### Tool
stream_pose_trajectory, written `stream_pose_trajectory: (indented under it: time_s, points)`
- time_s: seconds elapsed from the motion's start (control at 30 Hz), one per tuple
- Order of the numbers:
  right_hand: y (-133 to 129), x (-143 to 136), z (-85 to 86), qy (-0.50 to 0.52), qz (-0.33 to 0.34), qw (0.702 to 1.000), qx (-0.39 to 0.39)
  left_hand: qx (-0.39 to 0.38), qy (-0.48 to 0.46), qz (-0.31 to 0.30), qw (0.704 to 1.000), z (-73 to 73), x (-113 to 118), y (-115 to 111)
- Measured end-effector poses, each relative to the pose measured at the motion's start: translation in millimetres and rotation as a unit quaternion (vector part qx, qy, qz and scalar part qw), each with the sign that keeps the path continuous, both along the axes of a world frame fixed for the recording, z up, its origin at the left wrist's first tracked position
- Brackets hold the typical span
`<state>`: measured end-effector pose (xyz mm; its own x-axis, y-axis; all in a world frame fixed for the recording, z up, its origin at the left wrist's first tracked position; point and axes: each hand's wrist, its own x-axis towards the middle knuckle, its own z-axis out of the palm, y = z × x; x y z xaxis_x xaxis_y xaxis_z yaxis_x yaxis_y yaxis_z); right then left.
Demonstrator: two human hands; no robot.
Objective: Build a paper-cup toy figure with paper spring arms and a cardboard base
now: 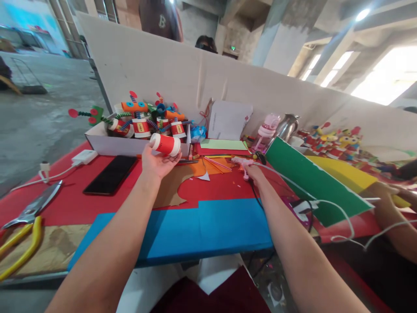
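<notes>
A red-and-white paper cup (167,144) lies on its side in my left hand (160,161), which is turned palm up with the fingers around the cup's underside. To the right, my right hand (252,168) is closed on a small pink hot glue gun (241,161), its nozzle pointing left. The cup and the glue gun are apart. Beneath my hands lie brown cardboard (171,187), orange paper (216,166) and a small white scrap (204,176). Behind the cup, a white box (114,145) holds several cup figures (141,128) with coiled limbs.
A black phone (110,174), a white charger (84,157) and yellow-handled shears (31,217) lie at left. A pink bottle (269,130) and metal jug (288,126) stand behind a green board (316,182). Cables cross the right side, near another person's hand (382,193).
</notes>
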<state>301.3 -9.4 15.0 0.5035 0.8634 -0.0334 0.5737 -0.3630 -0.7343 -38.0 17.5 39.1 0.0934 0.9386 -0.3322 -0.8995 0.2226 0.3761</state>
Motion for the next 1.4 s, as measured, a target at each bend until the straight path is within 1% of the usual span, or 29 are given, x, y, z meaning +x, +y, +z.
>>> stream_pose_trajectory:
  time_s: [0.07,0.13,0.17,0.2,0.23,0.27,0.3,0.33,0.37,0.4,0.43,0.47,0.53,0.6,0.67,0.73,0.8,0.9,0.97,1.07,1.13,1.2,1.3,1.4]
  points:
    - [-3,3,3.9,-0.041,-0.021,0.999,-0.025,0.004,0.01,0.002,1.0,-1.9,1,0]
    - [-6,-2,10.7,-0.078,-0.055,0.995,-0.018,0.01,0.026,0.003,1.0,-3.6,2,0]
    - [-7,-9,13.8,-0.113,-0.08,0.99,0.006,0.015,0.035,0.003,0.999,-4.3,2,0]
    - [-6,-20,15.7,-0.134,-0.087,0.986,0.047,0.022,0.045,0.003,0.999,-4.7,3,0]
    - [-5,-34,15.8,-0.123,-0.079,0.984,0.1,0.03,0.055,0.004,0.998,-4.8,4,-1]
    - [-2,-52,13.8,-0.074,-0.049,0.985,0.147,0.039,0.066,0.004,0.997,-4.8,5,-2]
    - [1,-72,9.6,0.008,-0.024,0.983,0.184,0.048,0.077,0.004,0.996,-4.6,6,-2]
    - [4,-93,3.3,0.104,0.002,0.973,0.207,0.057,0.087,0.005,0.995,-4.4,7,-3]
    - [8,-113,-4.4,0.196,0.037,0.957,0.211,0.065,0.097,0.005,0.993,-4.3,8,-4]
    - [10,-130,-12.9,0.258,0.057,0.94,0.216,0.072,0.104,0.004,0.992,-4.3,9,-5]
    - [12,-144,-21.3,0.28,0.062,0.93,0.231,0.079,0.109,0.004,0.991,-4.6,10,-5]
    - [12,-154,-28.8,0.273,0.063,0.925,0.257,0.085,0.112,0.003,0.99,-5.0,11,-6]
    - [9,-162,-39.5,0.244,0.071,0.922,0.291,0.098,0.114,-0.005,0.989,-6.3,13,-7]
    - [6,-162,-43.5,0.249,0.108,0.919,0.286,0.112,0.115,-0.022,0.987,-7.5,16,-8]
    - [5,-161,-42.3,0.314,0.123,0.906,0.257,0.121,0.117,-0.038,0.985,-7.9,19,-9]
    - [4,-162,-38.1,0.397,0.141,0.881,0.218,0.127,0.124,-0.044,0.983,-7.1,24,-12]
    - [4,-164,-32.4,0.459,0.171,0.85,0.196,0.132,0.142,-0.042,0.98,-6.0,29,-15]
    - [4,-160,-23.4,0.491,0.221,0.814,0.217,0.136,0.217,-0.042,0.966,-6.1,36,-21]
    - [2,-153,-17.0,0.486,0.263,0.802,0.226,0.154,0.293,-0.065,0.941,-7.6,40,-25]
    - [-3,-138,-6.0,0.464,0.323,0.802,0.192,0.215,0.385,-0.119,0.89,-8.9,42,-31]
    - [-7,-129,1.8,0.446,0.359,0.804,0.161,0.251,0.424,-0.153,0.857,-7.9,40,-33]
    - [-10,-123,8.8,0.438,0.387,0.799,0.142,0.274,0.457,-0.171,0.829,-6.0,37,-35]
    - [-14,-118,14.3,0.419,0.417,0.796,0.127,0.288,0.486,-0.179,0.806,-4.6,34,-35]
    - [-15,-114,11.4,0.394,0.427,0.806,0.114,0.291,0.503,-0.19,0.791,-6.0,36,-35]
